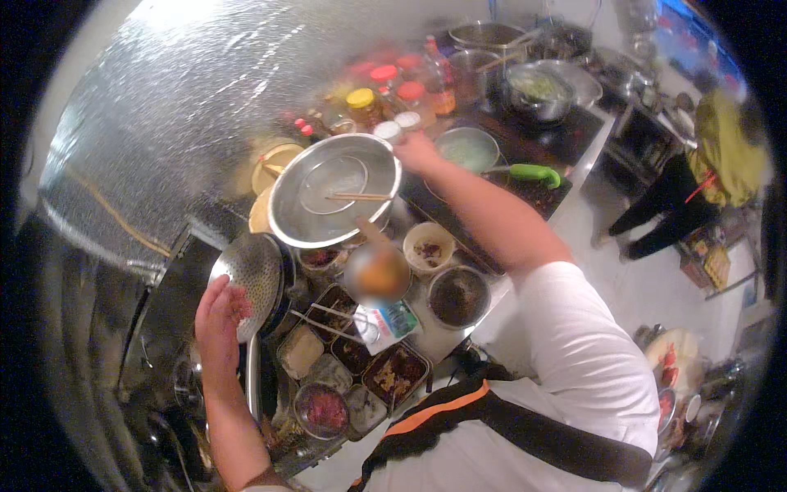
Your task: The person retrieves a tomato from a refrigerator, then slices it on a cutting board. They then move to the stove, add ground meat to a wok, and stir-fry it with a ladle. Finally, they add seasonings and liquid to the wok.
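My right hand (415,150) is at the right rim of a large metal basin (289,212), close to two white-lidded jars (387,130); whether its fingers grip anything is hidden. A pair of wooden chopsticks (359,197) lies in the basin. Over a perforated metal skimmer (261,277) with a long handle, my left hand (224,307) is raised, fingers somewhat curled apart and nothing seen in them. Between my arms stand a pale bowl with dark residue (429,246), a pot of dark contents (459,297) and metal trays of seasonings (395,372). Metal tongs (332,324) rest across the trays.
Jars with red and yellow lids (361,98) line the wall behind the basin. A pan with a green handle (535,174) and several metal pots (540,92) stand on the right. Another person (728,154) is at the far right, above the tiled floor.
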A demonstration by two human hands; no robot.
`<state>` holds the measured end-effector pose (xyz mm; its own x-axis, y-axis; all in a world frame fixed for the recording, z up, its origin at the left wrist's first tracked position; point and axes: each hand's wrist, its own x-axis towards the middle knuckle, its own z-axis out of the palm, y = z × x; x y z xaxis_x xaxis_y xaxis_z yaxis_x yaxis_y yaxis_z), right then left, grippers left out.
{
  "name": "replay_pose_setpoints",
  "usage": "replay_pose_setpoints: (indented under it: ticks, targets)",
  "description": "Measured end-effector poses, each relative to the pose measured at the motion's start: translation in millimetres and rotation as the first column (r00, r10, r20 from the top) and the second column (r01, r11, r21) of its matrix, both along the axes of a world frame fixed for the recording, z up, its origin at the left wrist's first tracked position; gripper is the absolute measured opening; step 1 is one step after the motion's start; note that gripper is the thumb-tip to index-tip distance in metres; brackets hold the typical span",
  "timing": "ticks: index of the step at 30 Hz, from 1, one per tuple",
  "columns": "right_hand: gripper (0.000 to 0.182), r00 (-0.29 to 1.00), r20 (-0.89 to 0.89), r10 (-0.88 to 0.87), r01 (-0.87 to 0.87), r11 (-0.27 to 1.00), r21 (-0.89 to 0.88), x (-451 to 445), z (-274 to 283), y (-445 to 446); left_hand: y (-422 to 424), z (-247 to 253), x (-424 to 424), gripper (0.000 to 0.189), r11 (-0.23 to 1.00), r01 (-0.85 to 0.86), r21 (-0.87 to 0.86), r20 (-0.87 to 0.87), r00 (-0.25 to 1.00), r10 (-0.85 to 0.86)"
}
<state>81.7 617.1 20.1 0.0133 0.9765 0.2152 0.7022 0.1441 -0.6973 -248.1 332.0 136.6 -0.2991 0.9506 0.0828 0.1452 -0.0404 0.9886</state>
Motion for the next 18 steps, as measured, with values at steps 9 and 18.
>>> replay_pose_setpoints:
  ticks: [9,18]
  targets:
    - [0.026,0.999,-0.041,-0.013,0.000,0.955,-0.298,-53.5,-37.6,81.9,166.2,-120.2,-33.4,0.016,0.885,0.100,-0.455,-0.183,0.962,-0.203]
    - [0.020,0.995,-0.103,-0.007,-0.009,0.988,-0.151,-42.9,-33.3,88.6,195.5,-119.3,-16.6,0.005,0.844,-0.105,-0.527,-0.176,0.984,0.012]
